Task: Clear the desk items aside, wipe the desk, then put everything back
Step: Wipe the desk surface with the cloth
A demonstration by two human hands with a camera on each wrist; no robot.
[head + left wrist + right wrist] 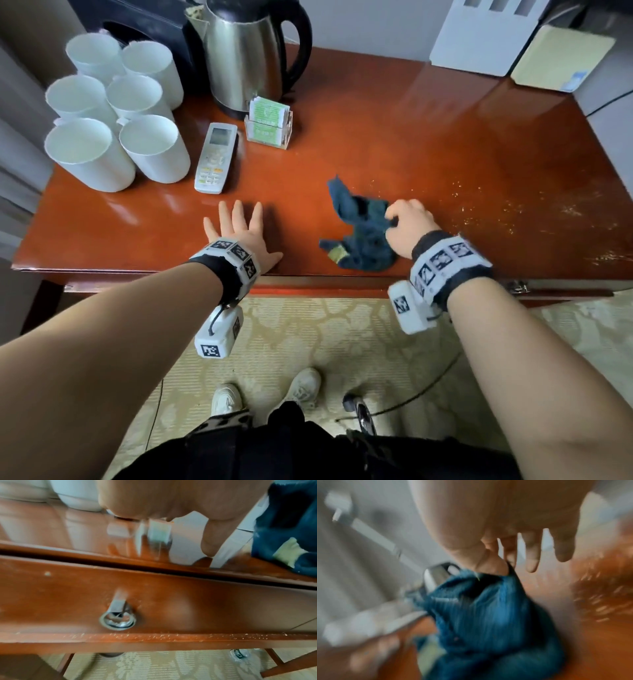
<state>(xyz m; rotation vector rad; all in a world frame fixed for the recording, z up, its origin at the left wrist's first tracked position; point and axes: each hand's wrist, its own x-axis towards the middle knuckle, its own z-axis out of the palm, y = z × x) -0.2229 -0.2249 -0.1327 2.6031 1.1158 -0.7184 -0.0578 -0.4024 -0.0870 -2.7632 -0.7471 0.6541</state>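
Observation:
A crumpled dark blue cloth (363, 233) lies near the front edge of the red-brown desk (411, 137). My right hand (406, 222) pinches the cloth (484, 608) between thumb and forefinger, the other fingers (532, 555) hanging straight. My left hand (239, 233) lies flat on the desk with fingers spread, left of the cloth. Only the left hand's palm and thumb (209, 536) show in the left wrist view, beside the cloth (288, 531). Several white mugs (113, 113), a steel kettle (246, 58), a white remote (215, 157) and a clear holder of green sachets (269, 123) stand at the desk's back left.
A white stand (479, 37) and a yellow pad (561, 61) sit at the back right corner. Pale specks (513, 212) dot the desk's right side. A drawer with a ring pull (118, 620) lies under the front edge. My shoes (267, 394) stand on patterned carpet.

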